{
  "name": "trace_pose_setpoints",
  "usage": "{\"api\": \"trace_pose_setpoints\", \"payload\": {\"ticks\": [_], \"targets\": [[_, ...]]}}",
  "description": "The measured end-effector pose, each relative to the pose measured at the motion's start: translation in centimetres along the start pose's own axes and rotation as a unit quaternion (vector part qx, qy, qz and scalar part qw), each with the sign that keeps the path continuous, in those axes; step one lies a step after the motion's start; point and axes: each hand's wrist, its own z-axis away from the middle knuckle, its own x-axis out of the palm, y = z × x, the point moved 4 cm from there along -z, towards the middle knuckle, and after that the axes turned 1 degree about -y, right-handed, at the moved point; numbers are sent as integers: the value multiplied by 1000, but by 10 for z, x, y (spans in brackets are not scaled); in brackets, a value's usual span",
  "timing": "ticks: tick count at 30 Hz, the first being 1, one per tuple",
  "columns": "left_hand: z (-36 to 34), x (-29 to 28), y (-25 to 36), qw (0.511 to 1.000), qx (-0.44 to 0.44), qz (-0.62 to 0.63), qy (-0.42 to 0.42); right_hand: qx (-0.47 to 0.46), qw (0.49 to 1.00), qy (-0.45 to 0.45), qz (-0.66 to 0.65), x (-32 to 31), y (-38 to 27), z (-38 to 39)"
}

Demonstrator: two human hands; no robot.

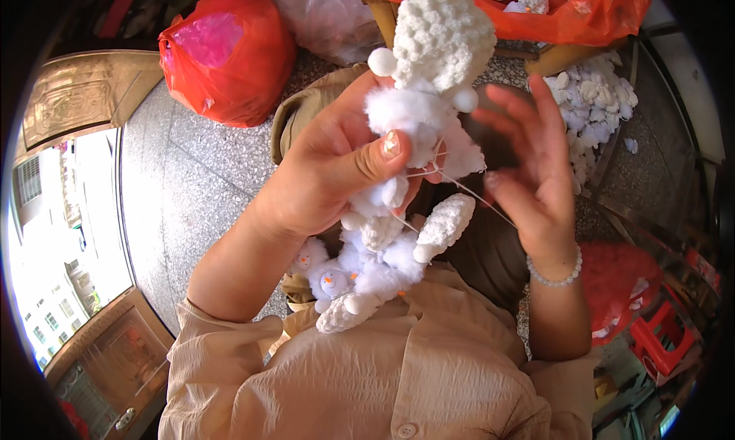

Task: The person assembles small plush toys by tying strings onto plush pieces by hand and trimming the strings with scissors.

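My left hand [344, 164] grips a fluffy white plush ornament [413, 111] with a bumpy knitted hat [444, 38] and small white balls at its sides. A thin white string [475, 195] runs from it down toward my right hand [536, 172], whose fingers are spread and slightly curled; whether the string touches the thumb is unclear. In my lap below lie several small snowman ornaments [331, 283] with orange noses and bumpy white hats, partly under the held piece.
A knotted red bag [222, 72] and a pale plastic bag [321, 19] are at the back. An open red bag [582, 19] holds white pieces. A white pile [589, 103], red bag [620, 279] and red stool [662, 340] are at right. Wooden doors [92, 88] frame a bright opening.
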Motion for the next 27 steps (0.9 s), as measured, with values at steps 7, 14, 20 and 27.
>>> {"api": "trace_pose_setpoints", "payload": {"ticks": [7, 14, 20, 27], "targets": [[2, -2, 1, 999, 13, 4, 45, 86, 988, 128, 25, 13, -3, 13], [3, -11, 1, 997, 30, -33, 68, -46, 939, -314, 133, -21, -46, 45], [4, -10, 5, 996, 48, -44, 63, 110, 935, -295, 162, -107, -39, 97], [6, -14, 4, 996, 52, -26, 61, 490, 861, 10, 133, -205, 32, 196]]}}
